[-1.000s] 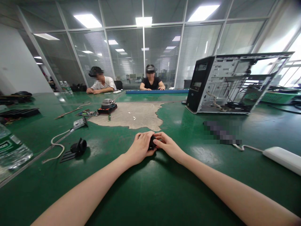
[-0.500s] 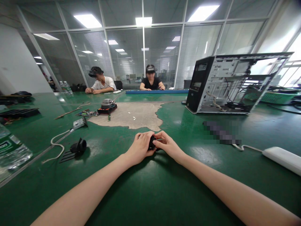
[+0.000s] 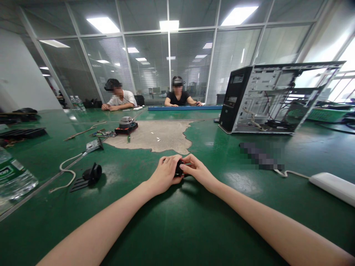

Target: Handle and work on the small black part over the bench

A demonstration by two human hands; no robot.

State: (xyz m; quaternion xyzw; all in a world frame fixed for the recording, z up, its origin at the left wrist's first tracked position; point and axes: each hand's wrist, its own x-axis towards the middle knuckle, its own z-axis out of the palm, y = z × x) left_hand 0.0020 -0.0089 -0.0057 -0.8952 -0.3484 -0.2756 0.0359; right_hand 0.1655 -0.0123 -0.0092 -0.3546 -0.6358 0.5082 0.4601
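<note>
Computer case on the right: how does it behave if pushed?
The computer case will probably stay stiff, given its boxy metal frame. It may be light for its bulk, since much of its inside looks bare. Sitting flat, it should slide rather than roll; the loose wires inside might swing.

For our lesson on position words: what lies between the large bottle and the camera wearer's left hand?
From bottle to left hand, the head view shows a table seam, a pale cord, then a black slatted part.
</note>
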